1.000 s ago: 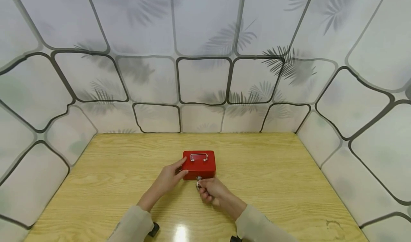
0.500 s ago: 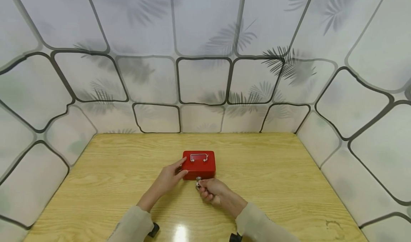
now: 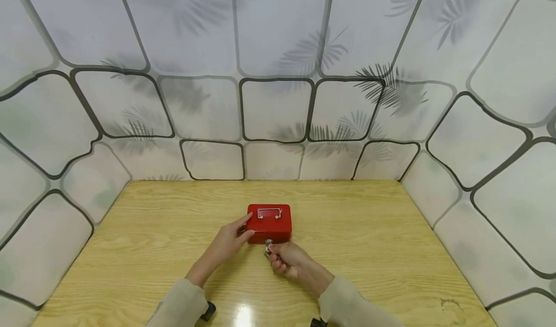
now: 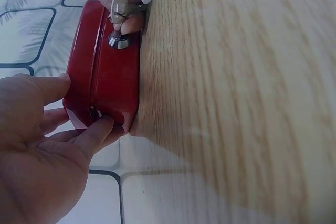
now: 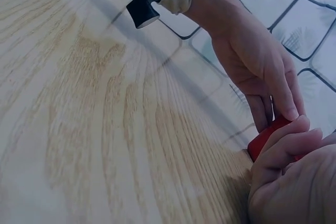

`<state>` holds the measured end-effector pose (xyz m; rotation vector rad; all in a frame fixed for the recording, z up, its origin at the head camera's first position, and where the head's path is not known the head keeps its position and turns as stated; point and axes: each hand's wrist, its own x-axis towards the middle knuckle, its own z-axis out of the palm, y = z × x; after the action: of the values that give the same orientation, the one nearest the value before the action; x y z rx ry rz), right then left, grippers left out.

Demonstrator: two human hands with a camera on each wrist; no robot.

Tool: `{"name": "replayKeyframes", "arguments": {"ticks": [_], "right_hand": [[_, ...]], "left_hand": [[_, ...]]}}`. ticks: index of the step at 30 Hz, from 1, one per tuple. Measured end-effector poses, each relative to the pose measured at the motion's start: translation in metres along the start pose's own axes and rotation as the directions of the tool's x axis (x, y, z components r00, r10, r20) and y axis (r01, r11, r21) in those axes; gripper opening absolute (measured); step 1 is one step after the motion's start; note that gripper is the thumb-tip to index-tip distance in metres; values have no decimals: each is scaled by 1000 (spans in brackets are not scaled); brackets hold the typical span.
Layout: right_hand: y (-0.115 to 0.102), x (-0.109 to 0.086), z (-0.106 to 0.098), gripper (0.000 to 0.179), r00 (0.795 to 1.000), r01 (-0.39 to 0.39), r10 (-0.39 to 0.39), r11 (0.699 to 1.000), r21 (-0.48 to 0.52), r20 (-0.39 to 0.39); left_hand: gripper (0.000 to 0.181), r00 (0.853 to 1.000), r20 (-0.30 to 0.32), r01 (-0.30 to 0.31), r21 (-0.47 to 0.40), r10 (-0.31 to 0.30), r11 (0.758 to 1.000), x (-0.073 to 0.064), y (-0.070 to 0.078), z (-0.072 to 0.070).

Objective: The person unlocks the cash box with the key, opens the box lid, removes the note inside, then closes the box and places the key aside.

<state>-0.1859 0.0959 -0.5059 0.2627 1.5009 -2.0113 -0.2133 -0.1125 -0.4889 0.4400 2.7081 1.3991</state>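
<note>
A small red metal cash box (image 3: 269,229) with a silver carry handle (image 3: 269,211) on its lid stands on the wooden table, lid down. My left hand (image 3: 228,240) grips its left end, with fingers spread over the lid edge and the front corner, as the left wrist view shows. At the front, my right hand (image 3: 292,259) pinches a silver key (image 4: 121,9) at the round lock (image 4: 119,39). Another metal piece hangs by the key, partly hidden by the fingers. From the right wrist, curled right fingers (image 5: 286,142) cover most of the box.
Light wood table (image 3: 369,240) extends around the box on every side. Behind and beside it rise pale walls (image 3: 278,110) with dark outlined stone shapes and leaf prints. A black wrist device (image 5: 143,9) sits at the left sleeve.
</note>
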Motion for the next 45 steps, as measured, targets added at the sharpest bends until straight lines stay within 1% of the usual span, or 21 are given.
{"name": "replayKeyframes", "arguments": {"ticks": [5,10,12,16,18,19,20,22,24,26,27,29,30,31,33,34,37,39,43,45], "right_hand": [[2,-4,1,23,998,43,-45,998,-40,-39],[-1,-14,-1,20,989,123,-129,989,-78,-77],[-2,-20,-4,21,983,150,-159,983,-107,-87],[-6,-30,-12,20,975,174,-195,968,-180,-104],[-8,-34,-17,20,967,195,-224,957,-214,-121],[-10,-37,-19,19,960,210,-244,951,-227,-134],[-11,-39,-22,21,949,232,-275,940,-250,-154],[-15,-42,-25,26,918,272,-343,910,-314,-198],[-19,-45,-29,32,878,313,-421,864,-393,-226],[-24,-45,-33,39,835,343,-498,803,-487,-234],[-26,-45,-35,40,818,353,-530,769,-532,-223],[-30,-44,-39,43,792,383,-586,697,-606,-174],[-31,-43,-41,44,784,395,-603,667,-631,-146],[-32,-42,-43,47,782,401,-612,643,-653,-122],[-34,-39,-46,52,786,413,-613,612,-674,-75],[-35,-38,-47,55,792,419,-608,606,-676,-53],[-36,-32,-50,61,816,417,-578,599,-683,-9],[-37,-28,-52,64,824,420,-566,585,-694,23],[-36,-21,-55,69,835,442,-541,552,-707,100],[-36,-19,-56,70,836,463,-530,540,-703,143]], "left_hand": [[55,1000,6,4,3,-4,1000,0,0,1],[57,1000,8,17,-6,-17,1000,1,0,1],[57,1000,6,24,-7,-23,1000,2,-1,1],[58,1000,4,19,13,-19,1000,2,-2,2],[58,1000,6,16,18,-16,1000,2,-2,2],[58,1000,7,14,20,-15,1000,2,-2,2],[58,1000,9,14,21,-14,1000,2,-3,2],[58,1000,12,12,18,-13,1000,2,-3,2],[58,1000,12,10,16,-10,1000,2,-3,2],[58,1000,11,4,18,-5,1000,2,-3,2],[58,1000,10,2,17,-2,1000,3,-4,2],[58,1000,7,-1,15,1,1000,3,-4,2],[58,1000,6,-1,14,0,1000,3,-4,2],[58,1000,6,0,14,0,1000,3,-4,2],[58,1000,9,5,9,-5,1000,3,-4,2],[58,1000,11,8,7,-8,1000,2,-4,2],[59,1000,14,14,3,-14,1000,2,-4,2],[58,1000,14,14,0,-14,1000,2,-4,2],[58,1000,11,10,2,-10,1000,2,-3,2],[58,1000,10,7,3,-7,1000,2,-3,2]]}}
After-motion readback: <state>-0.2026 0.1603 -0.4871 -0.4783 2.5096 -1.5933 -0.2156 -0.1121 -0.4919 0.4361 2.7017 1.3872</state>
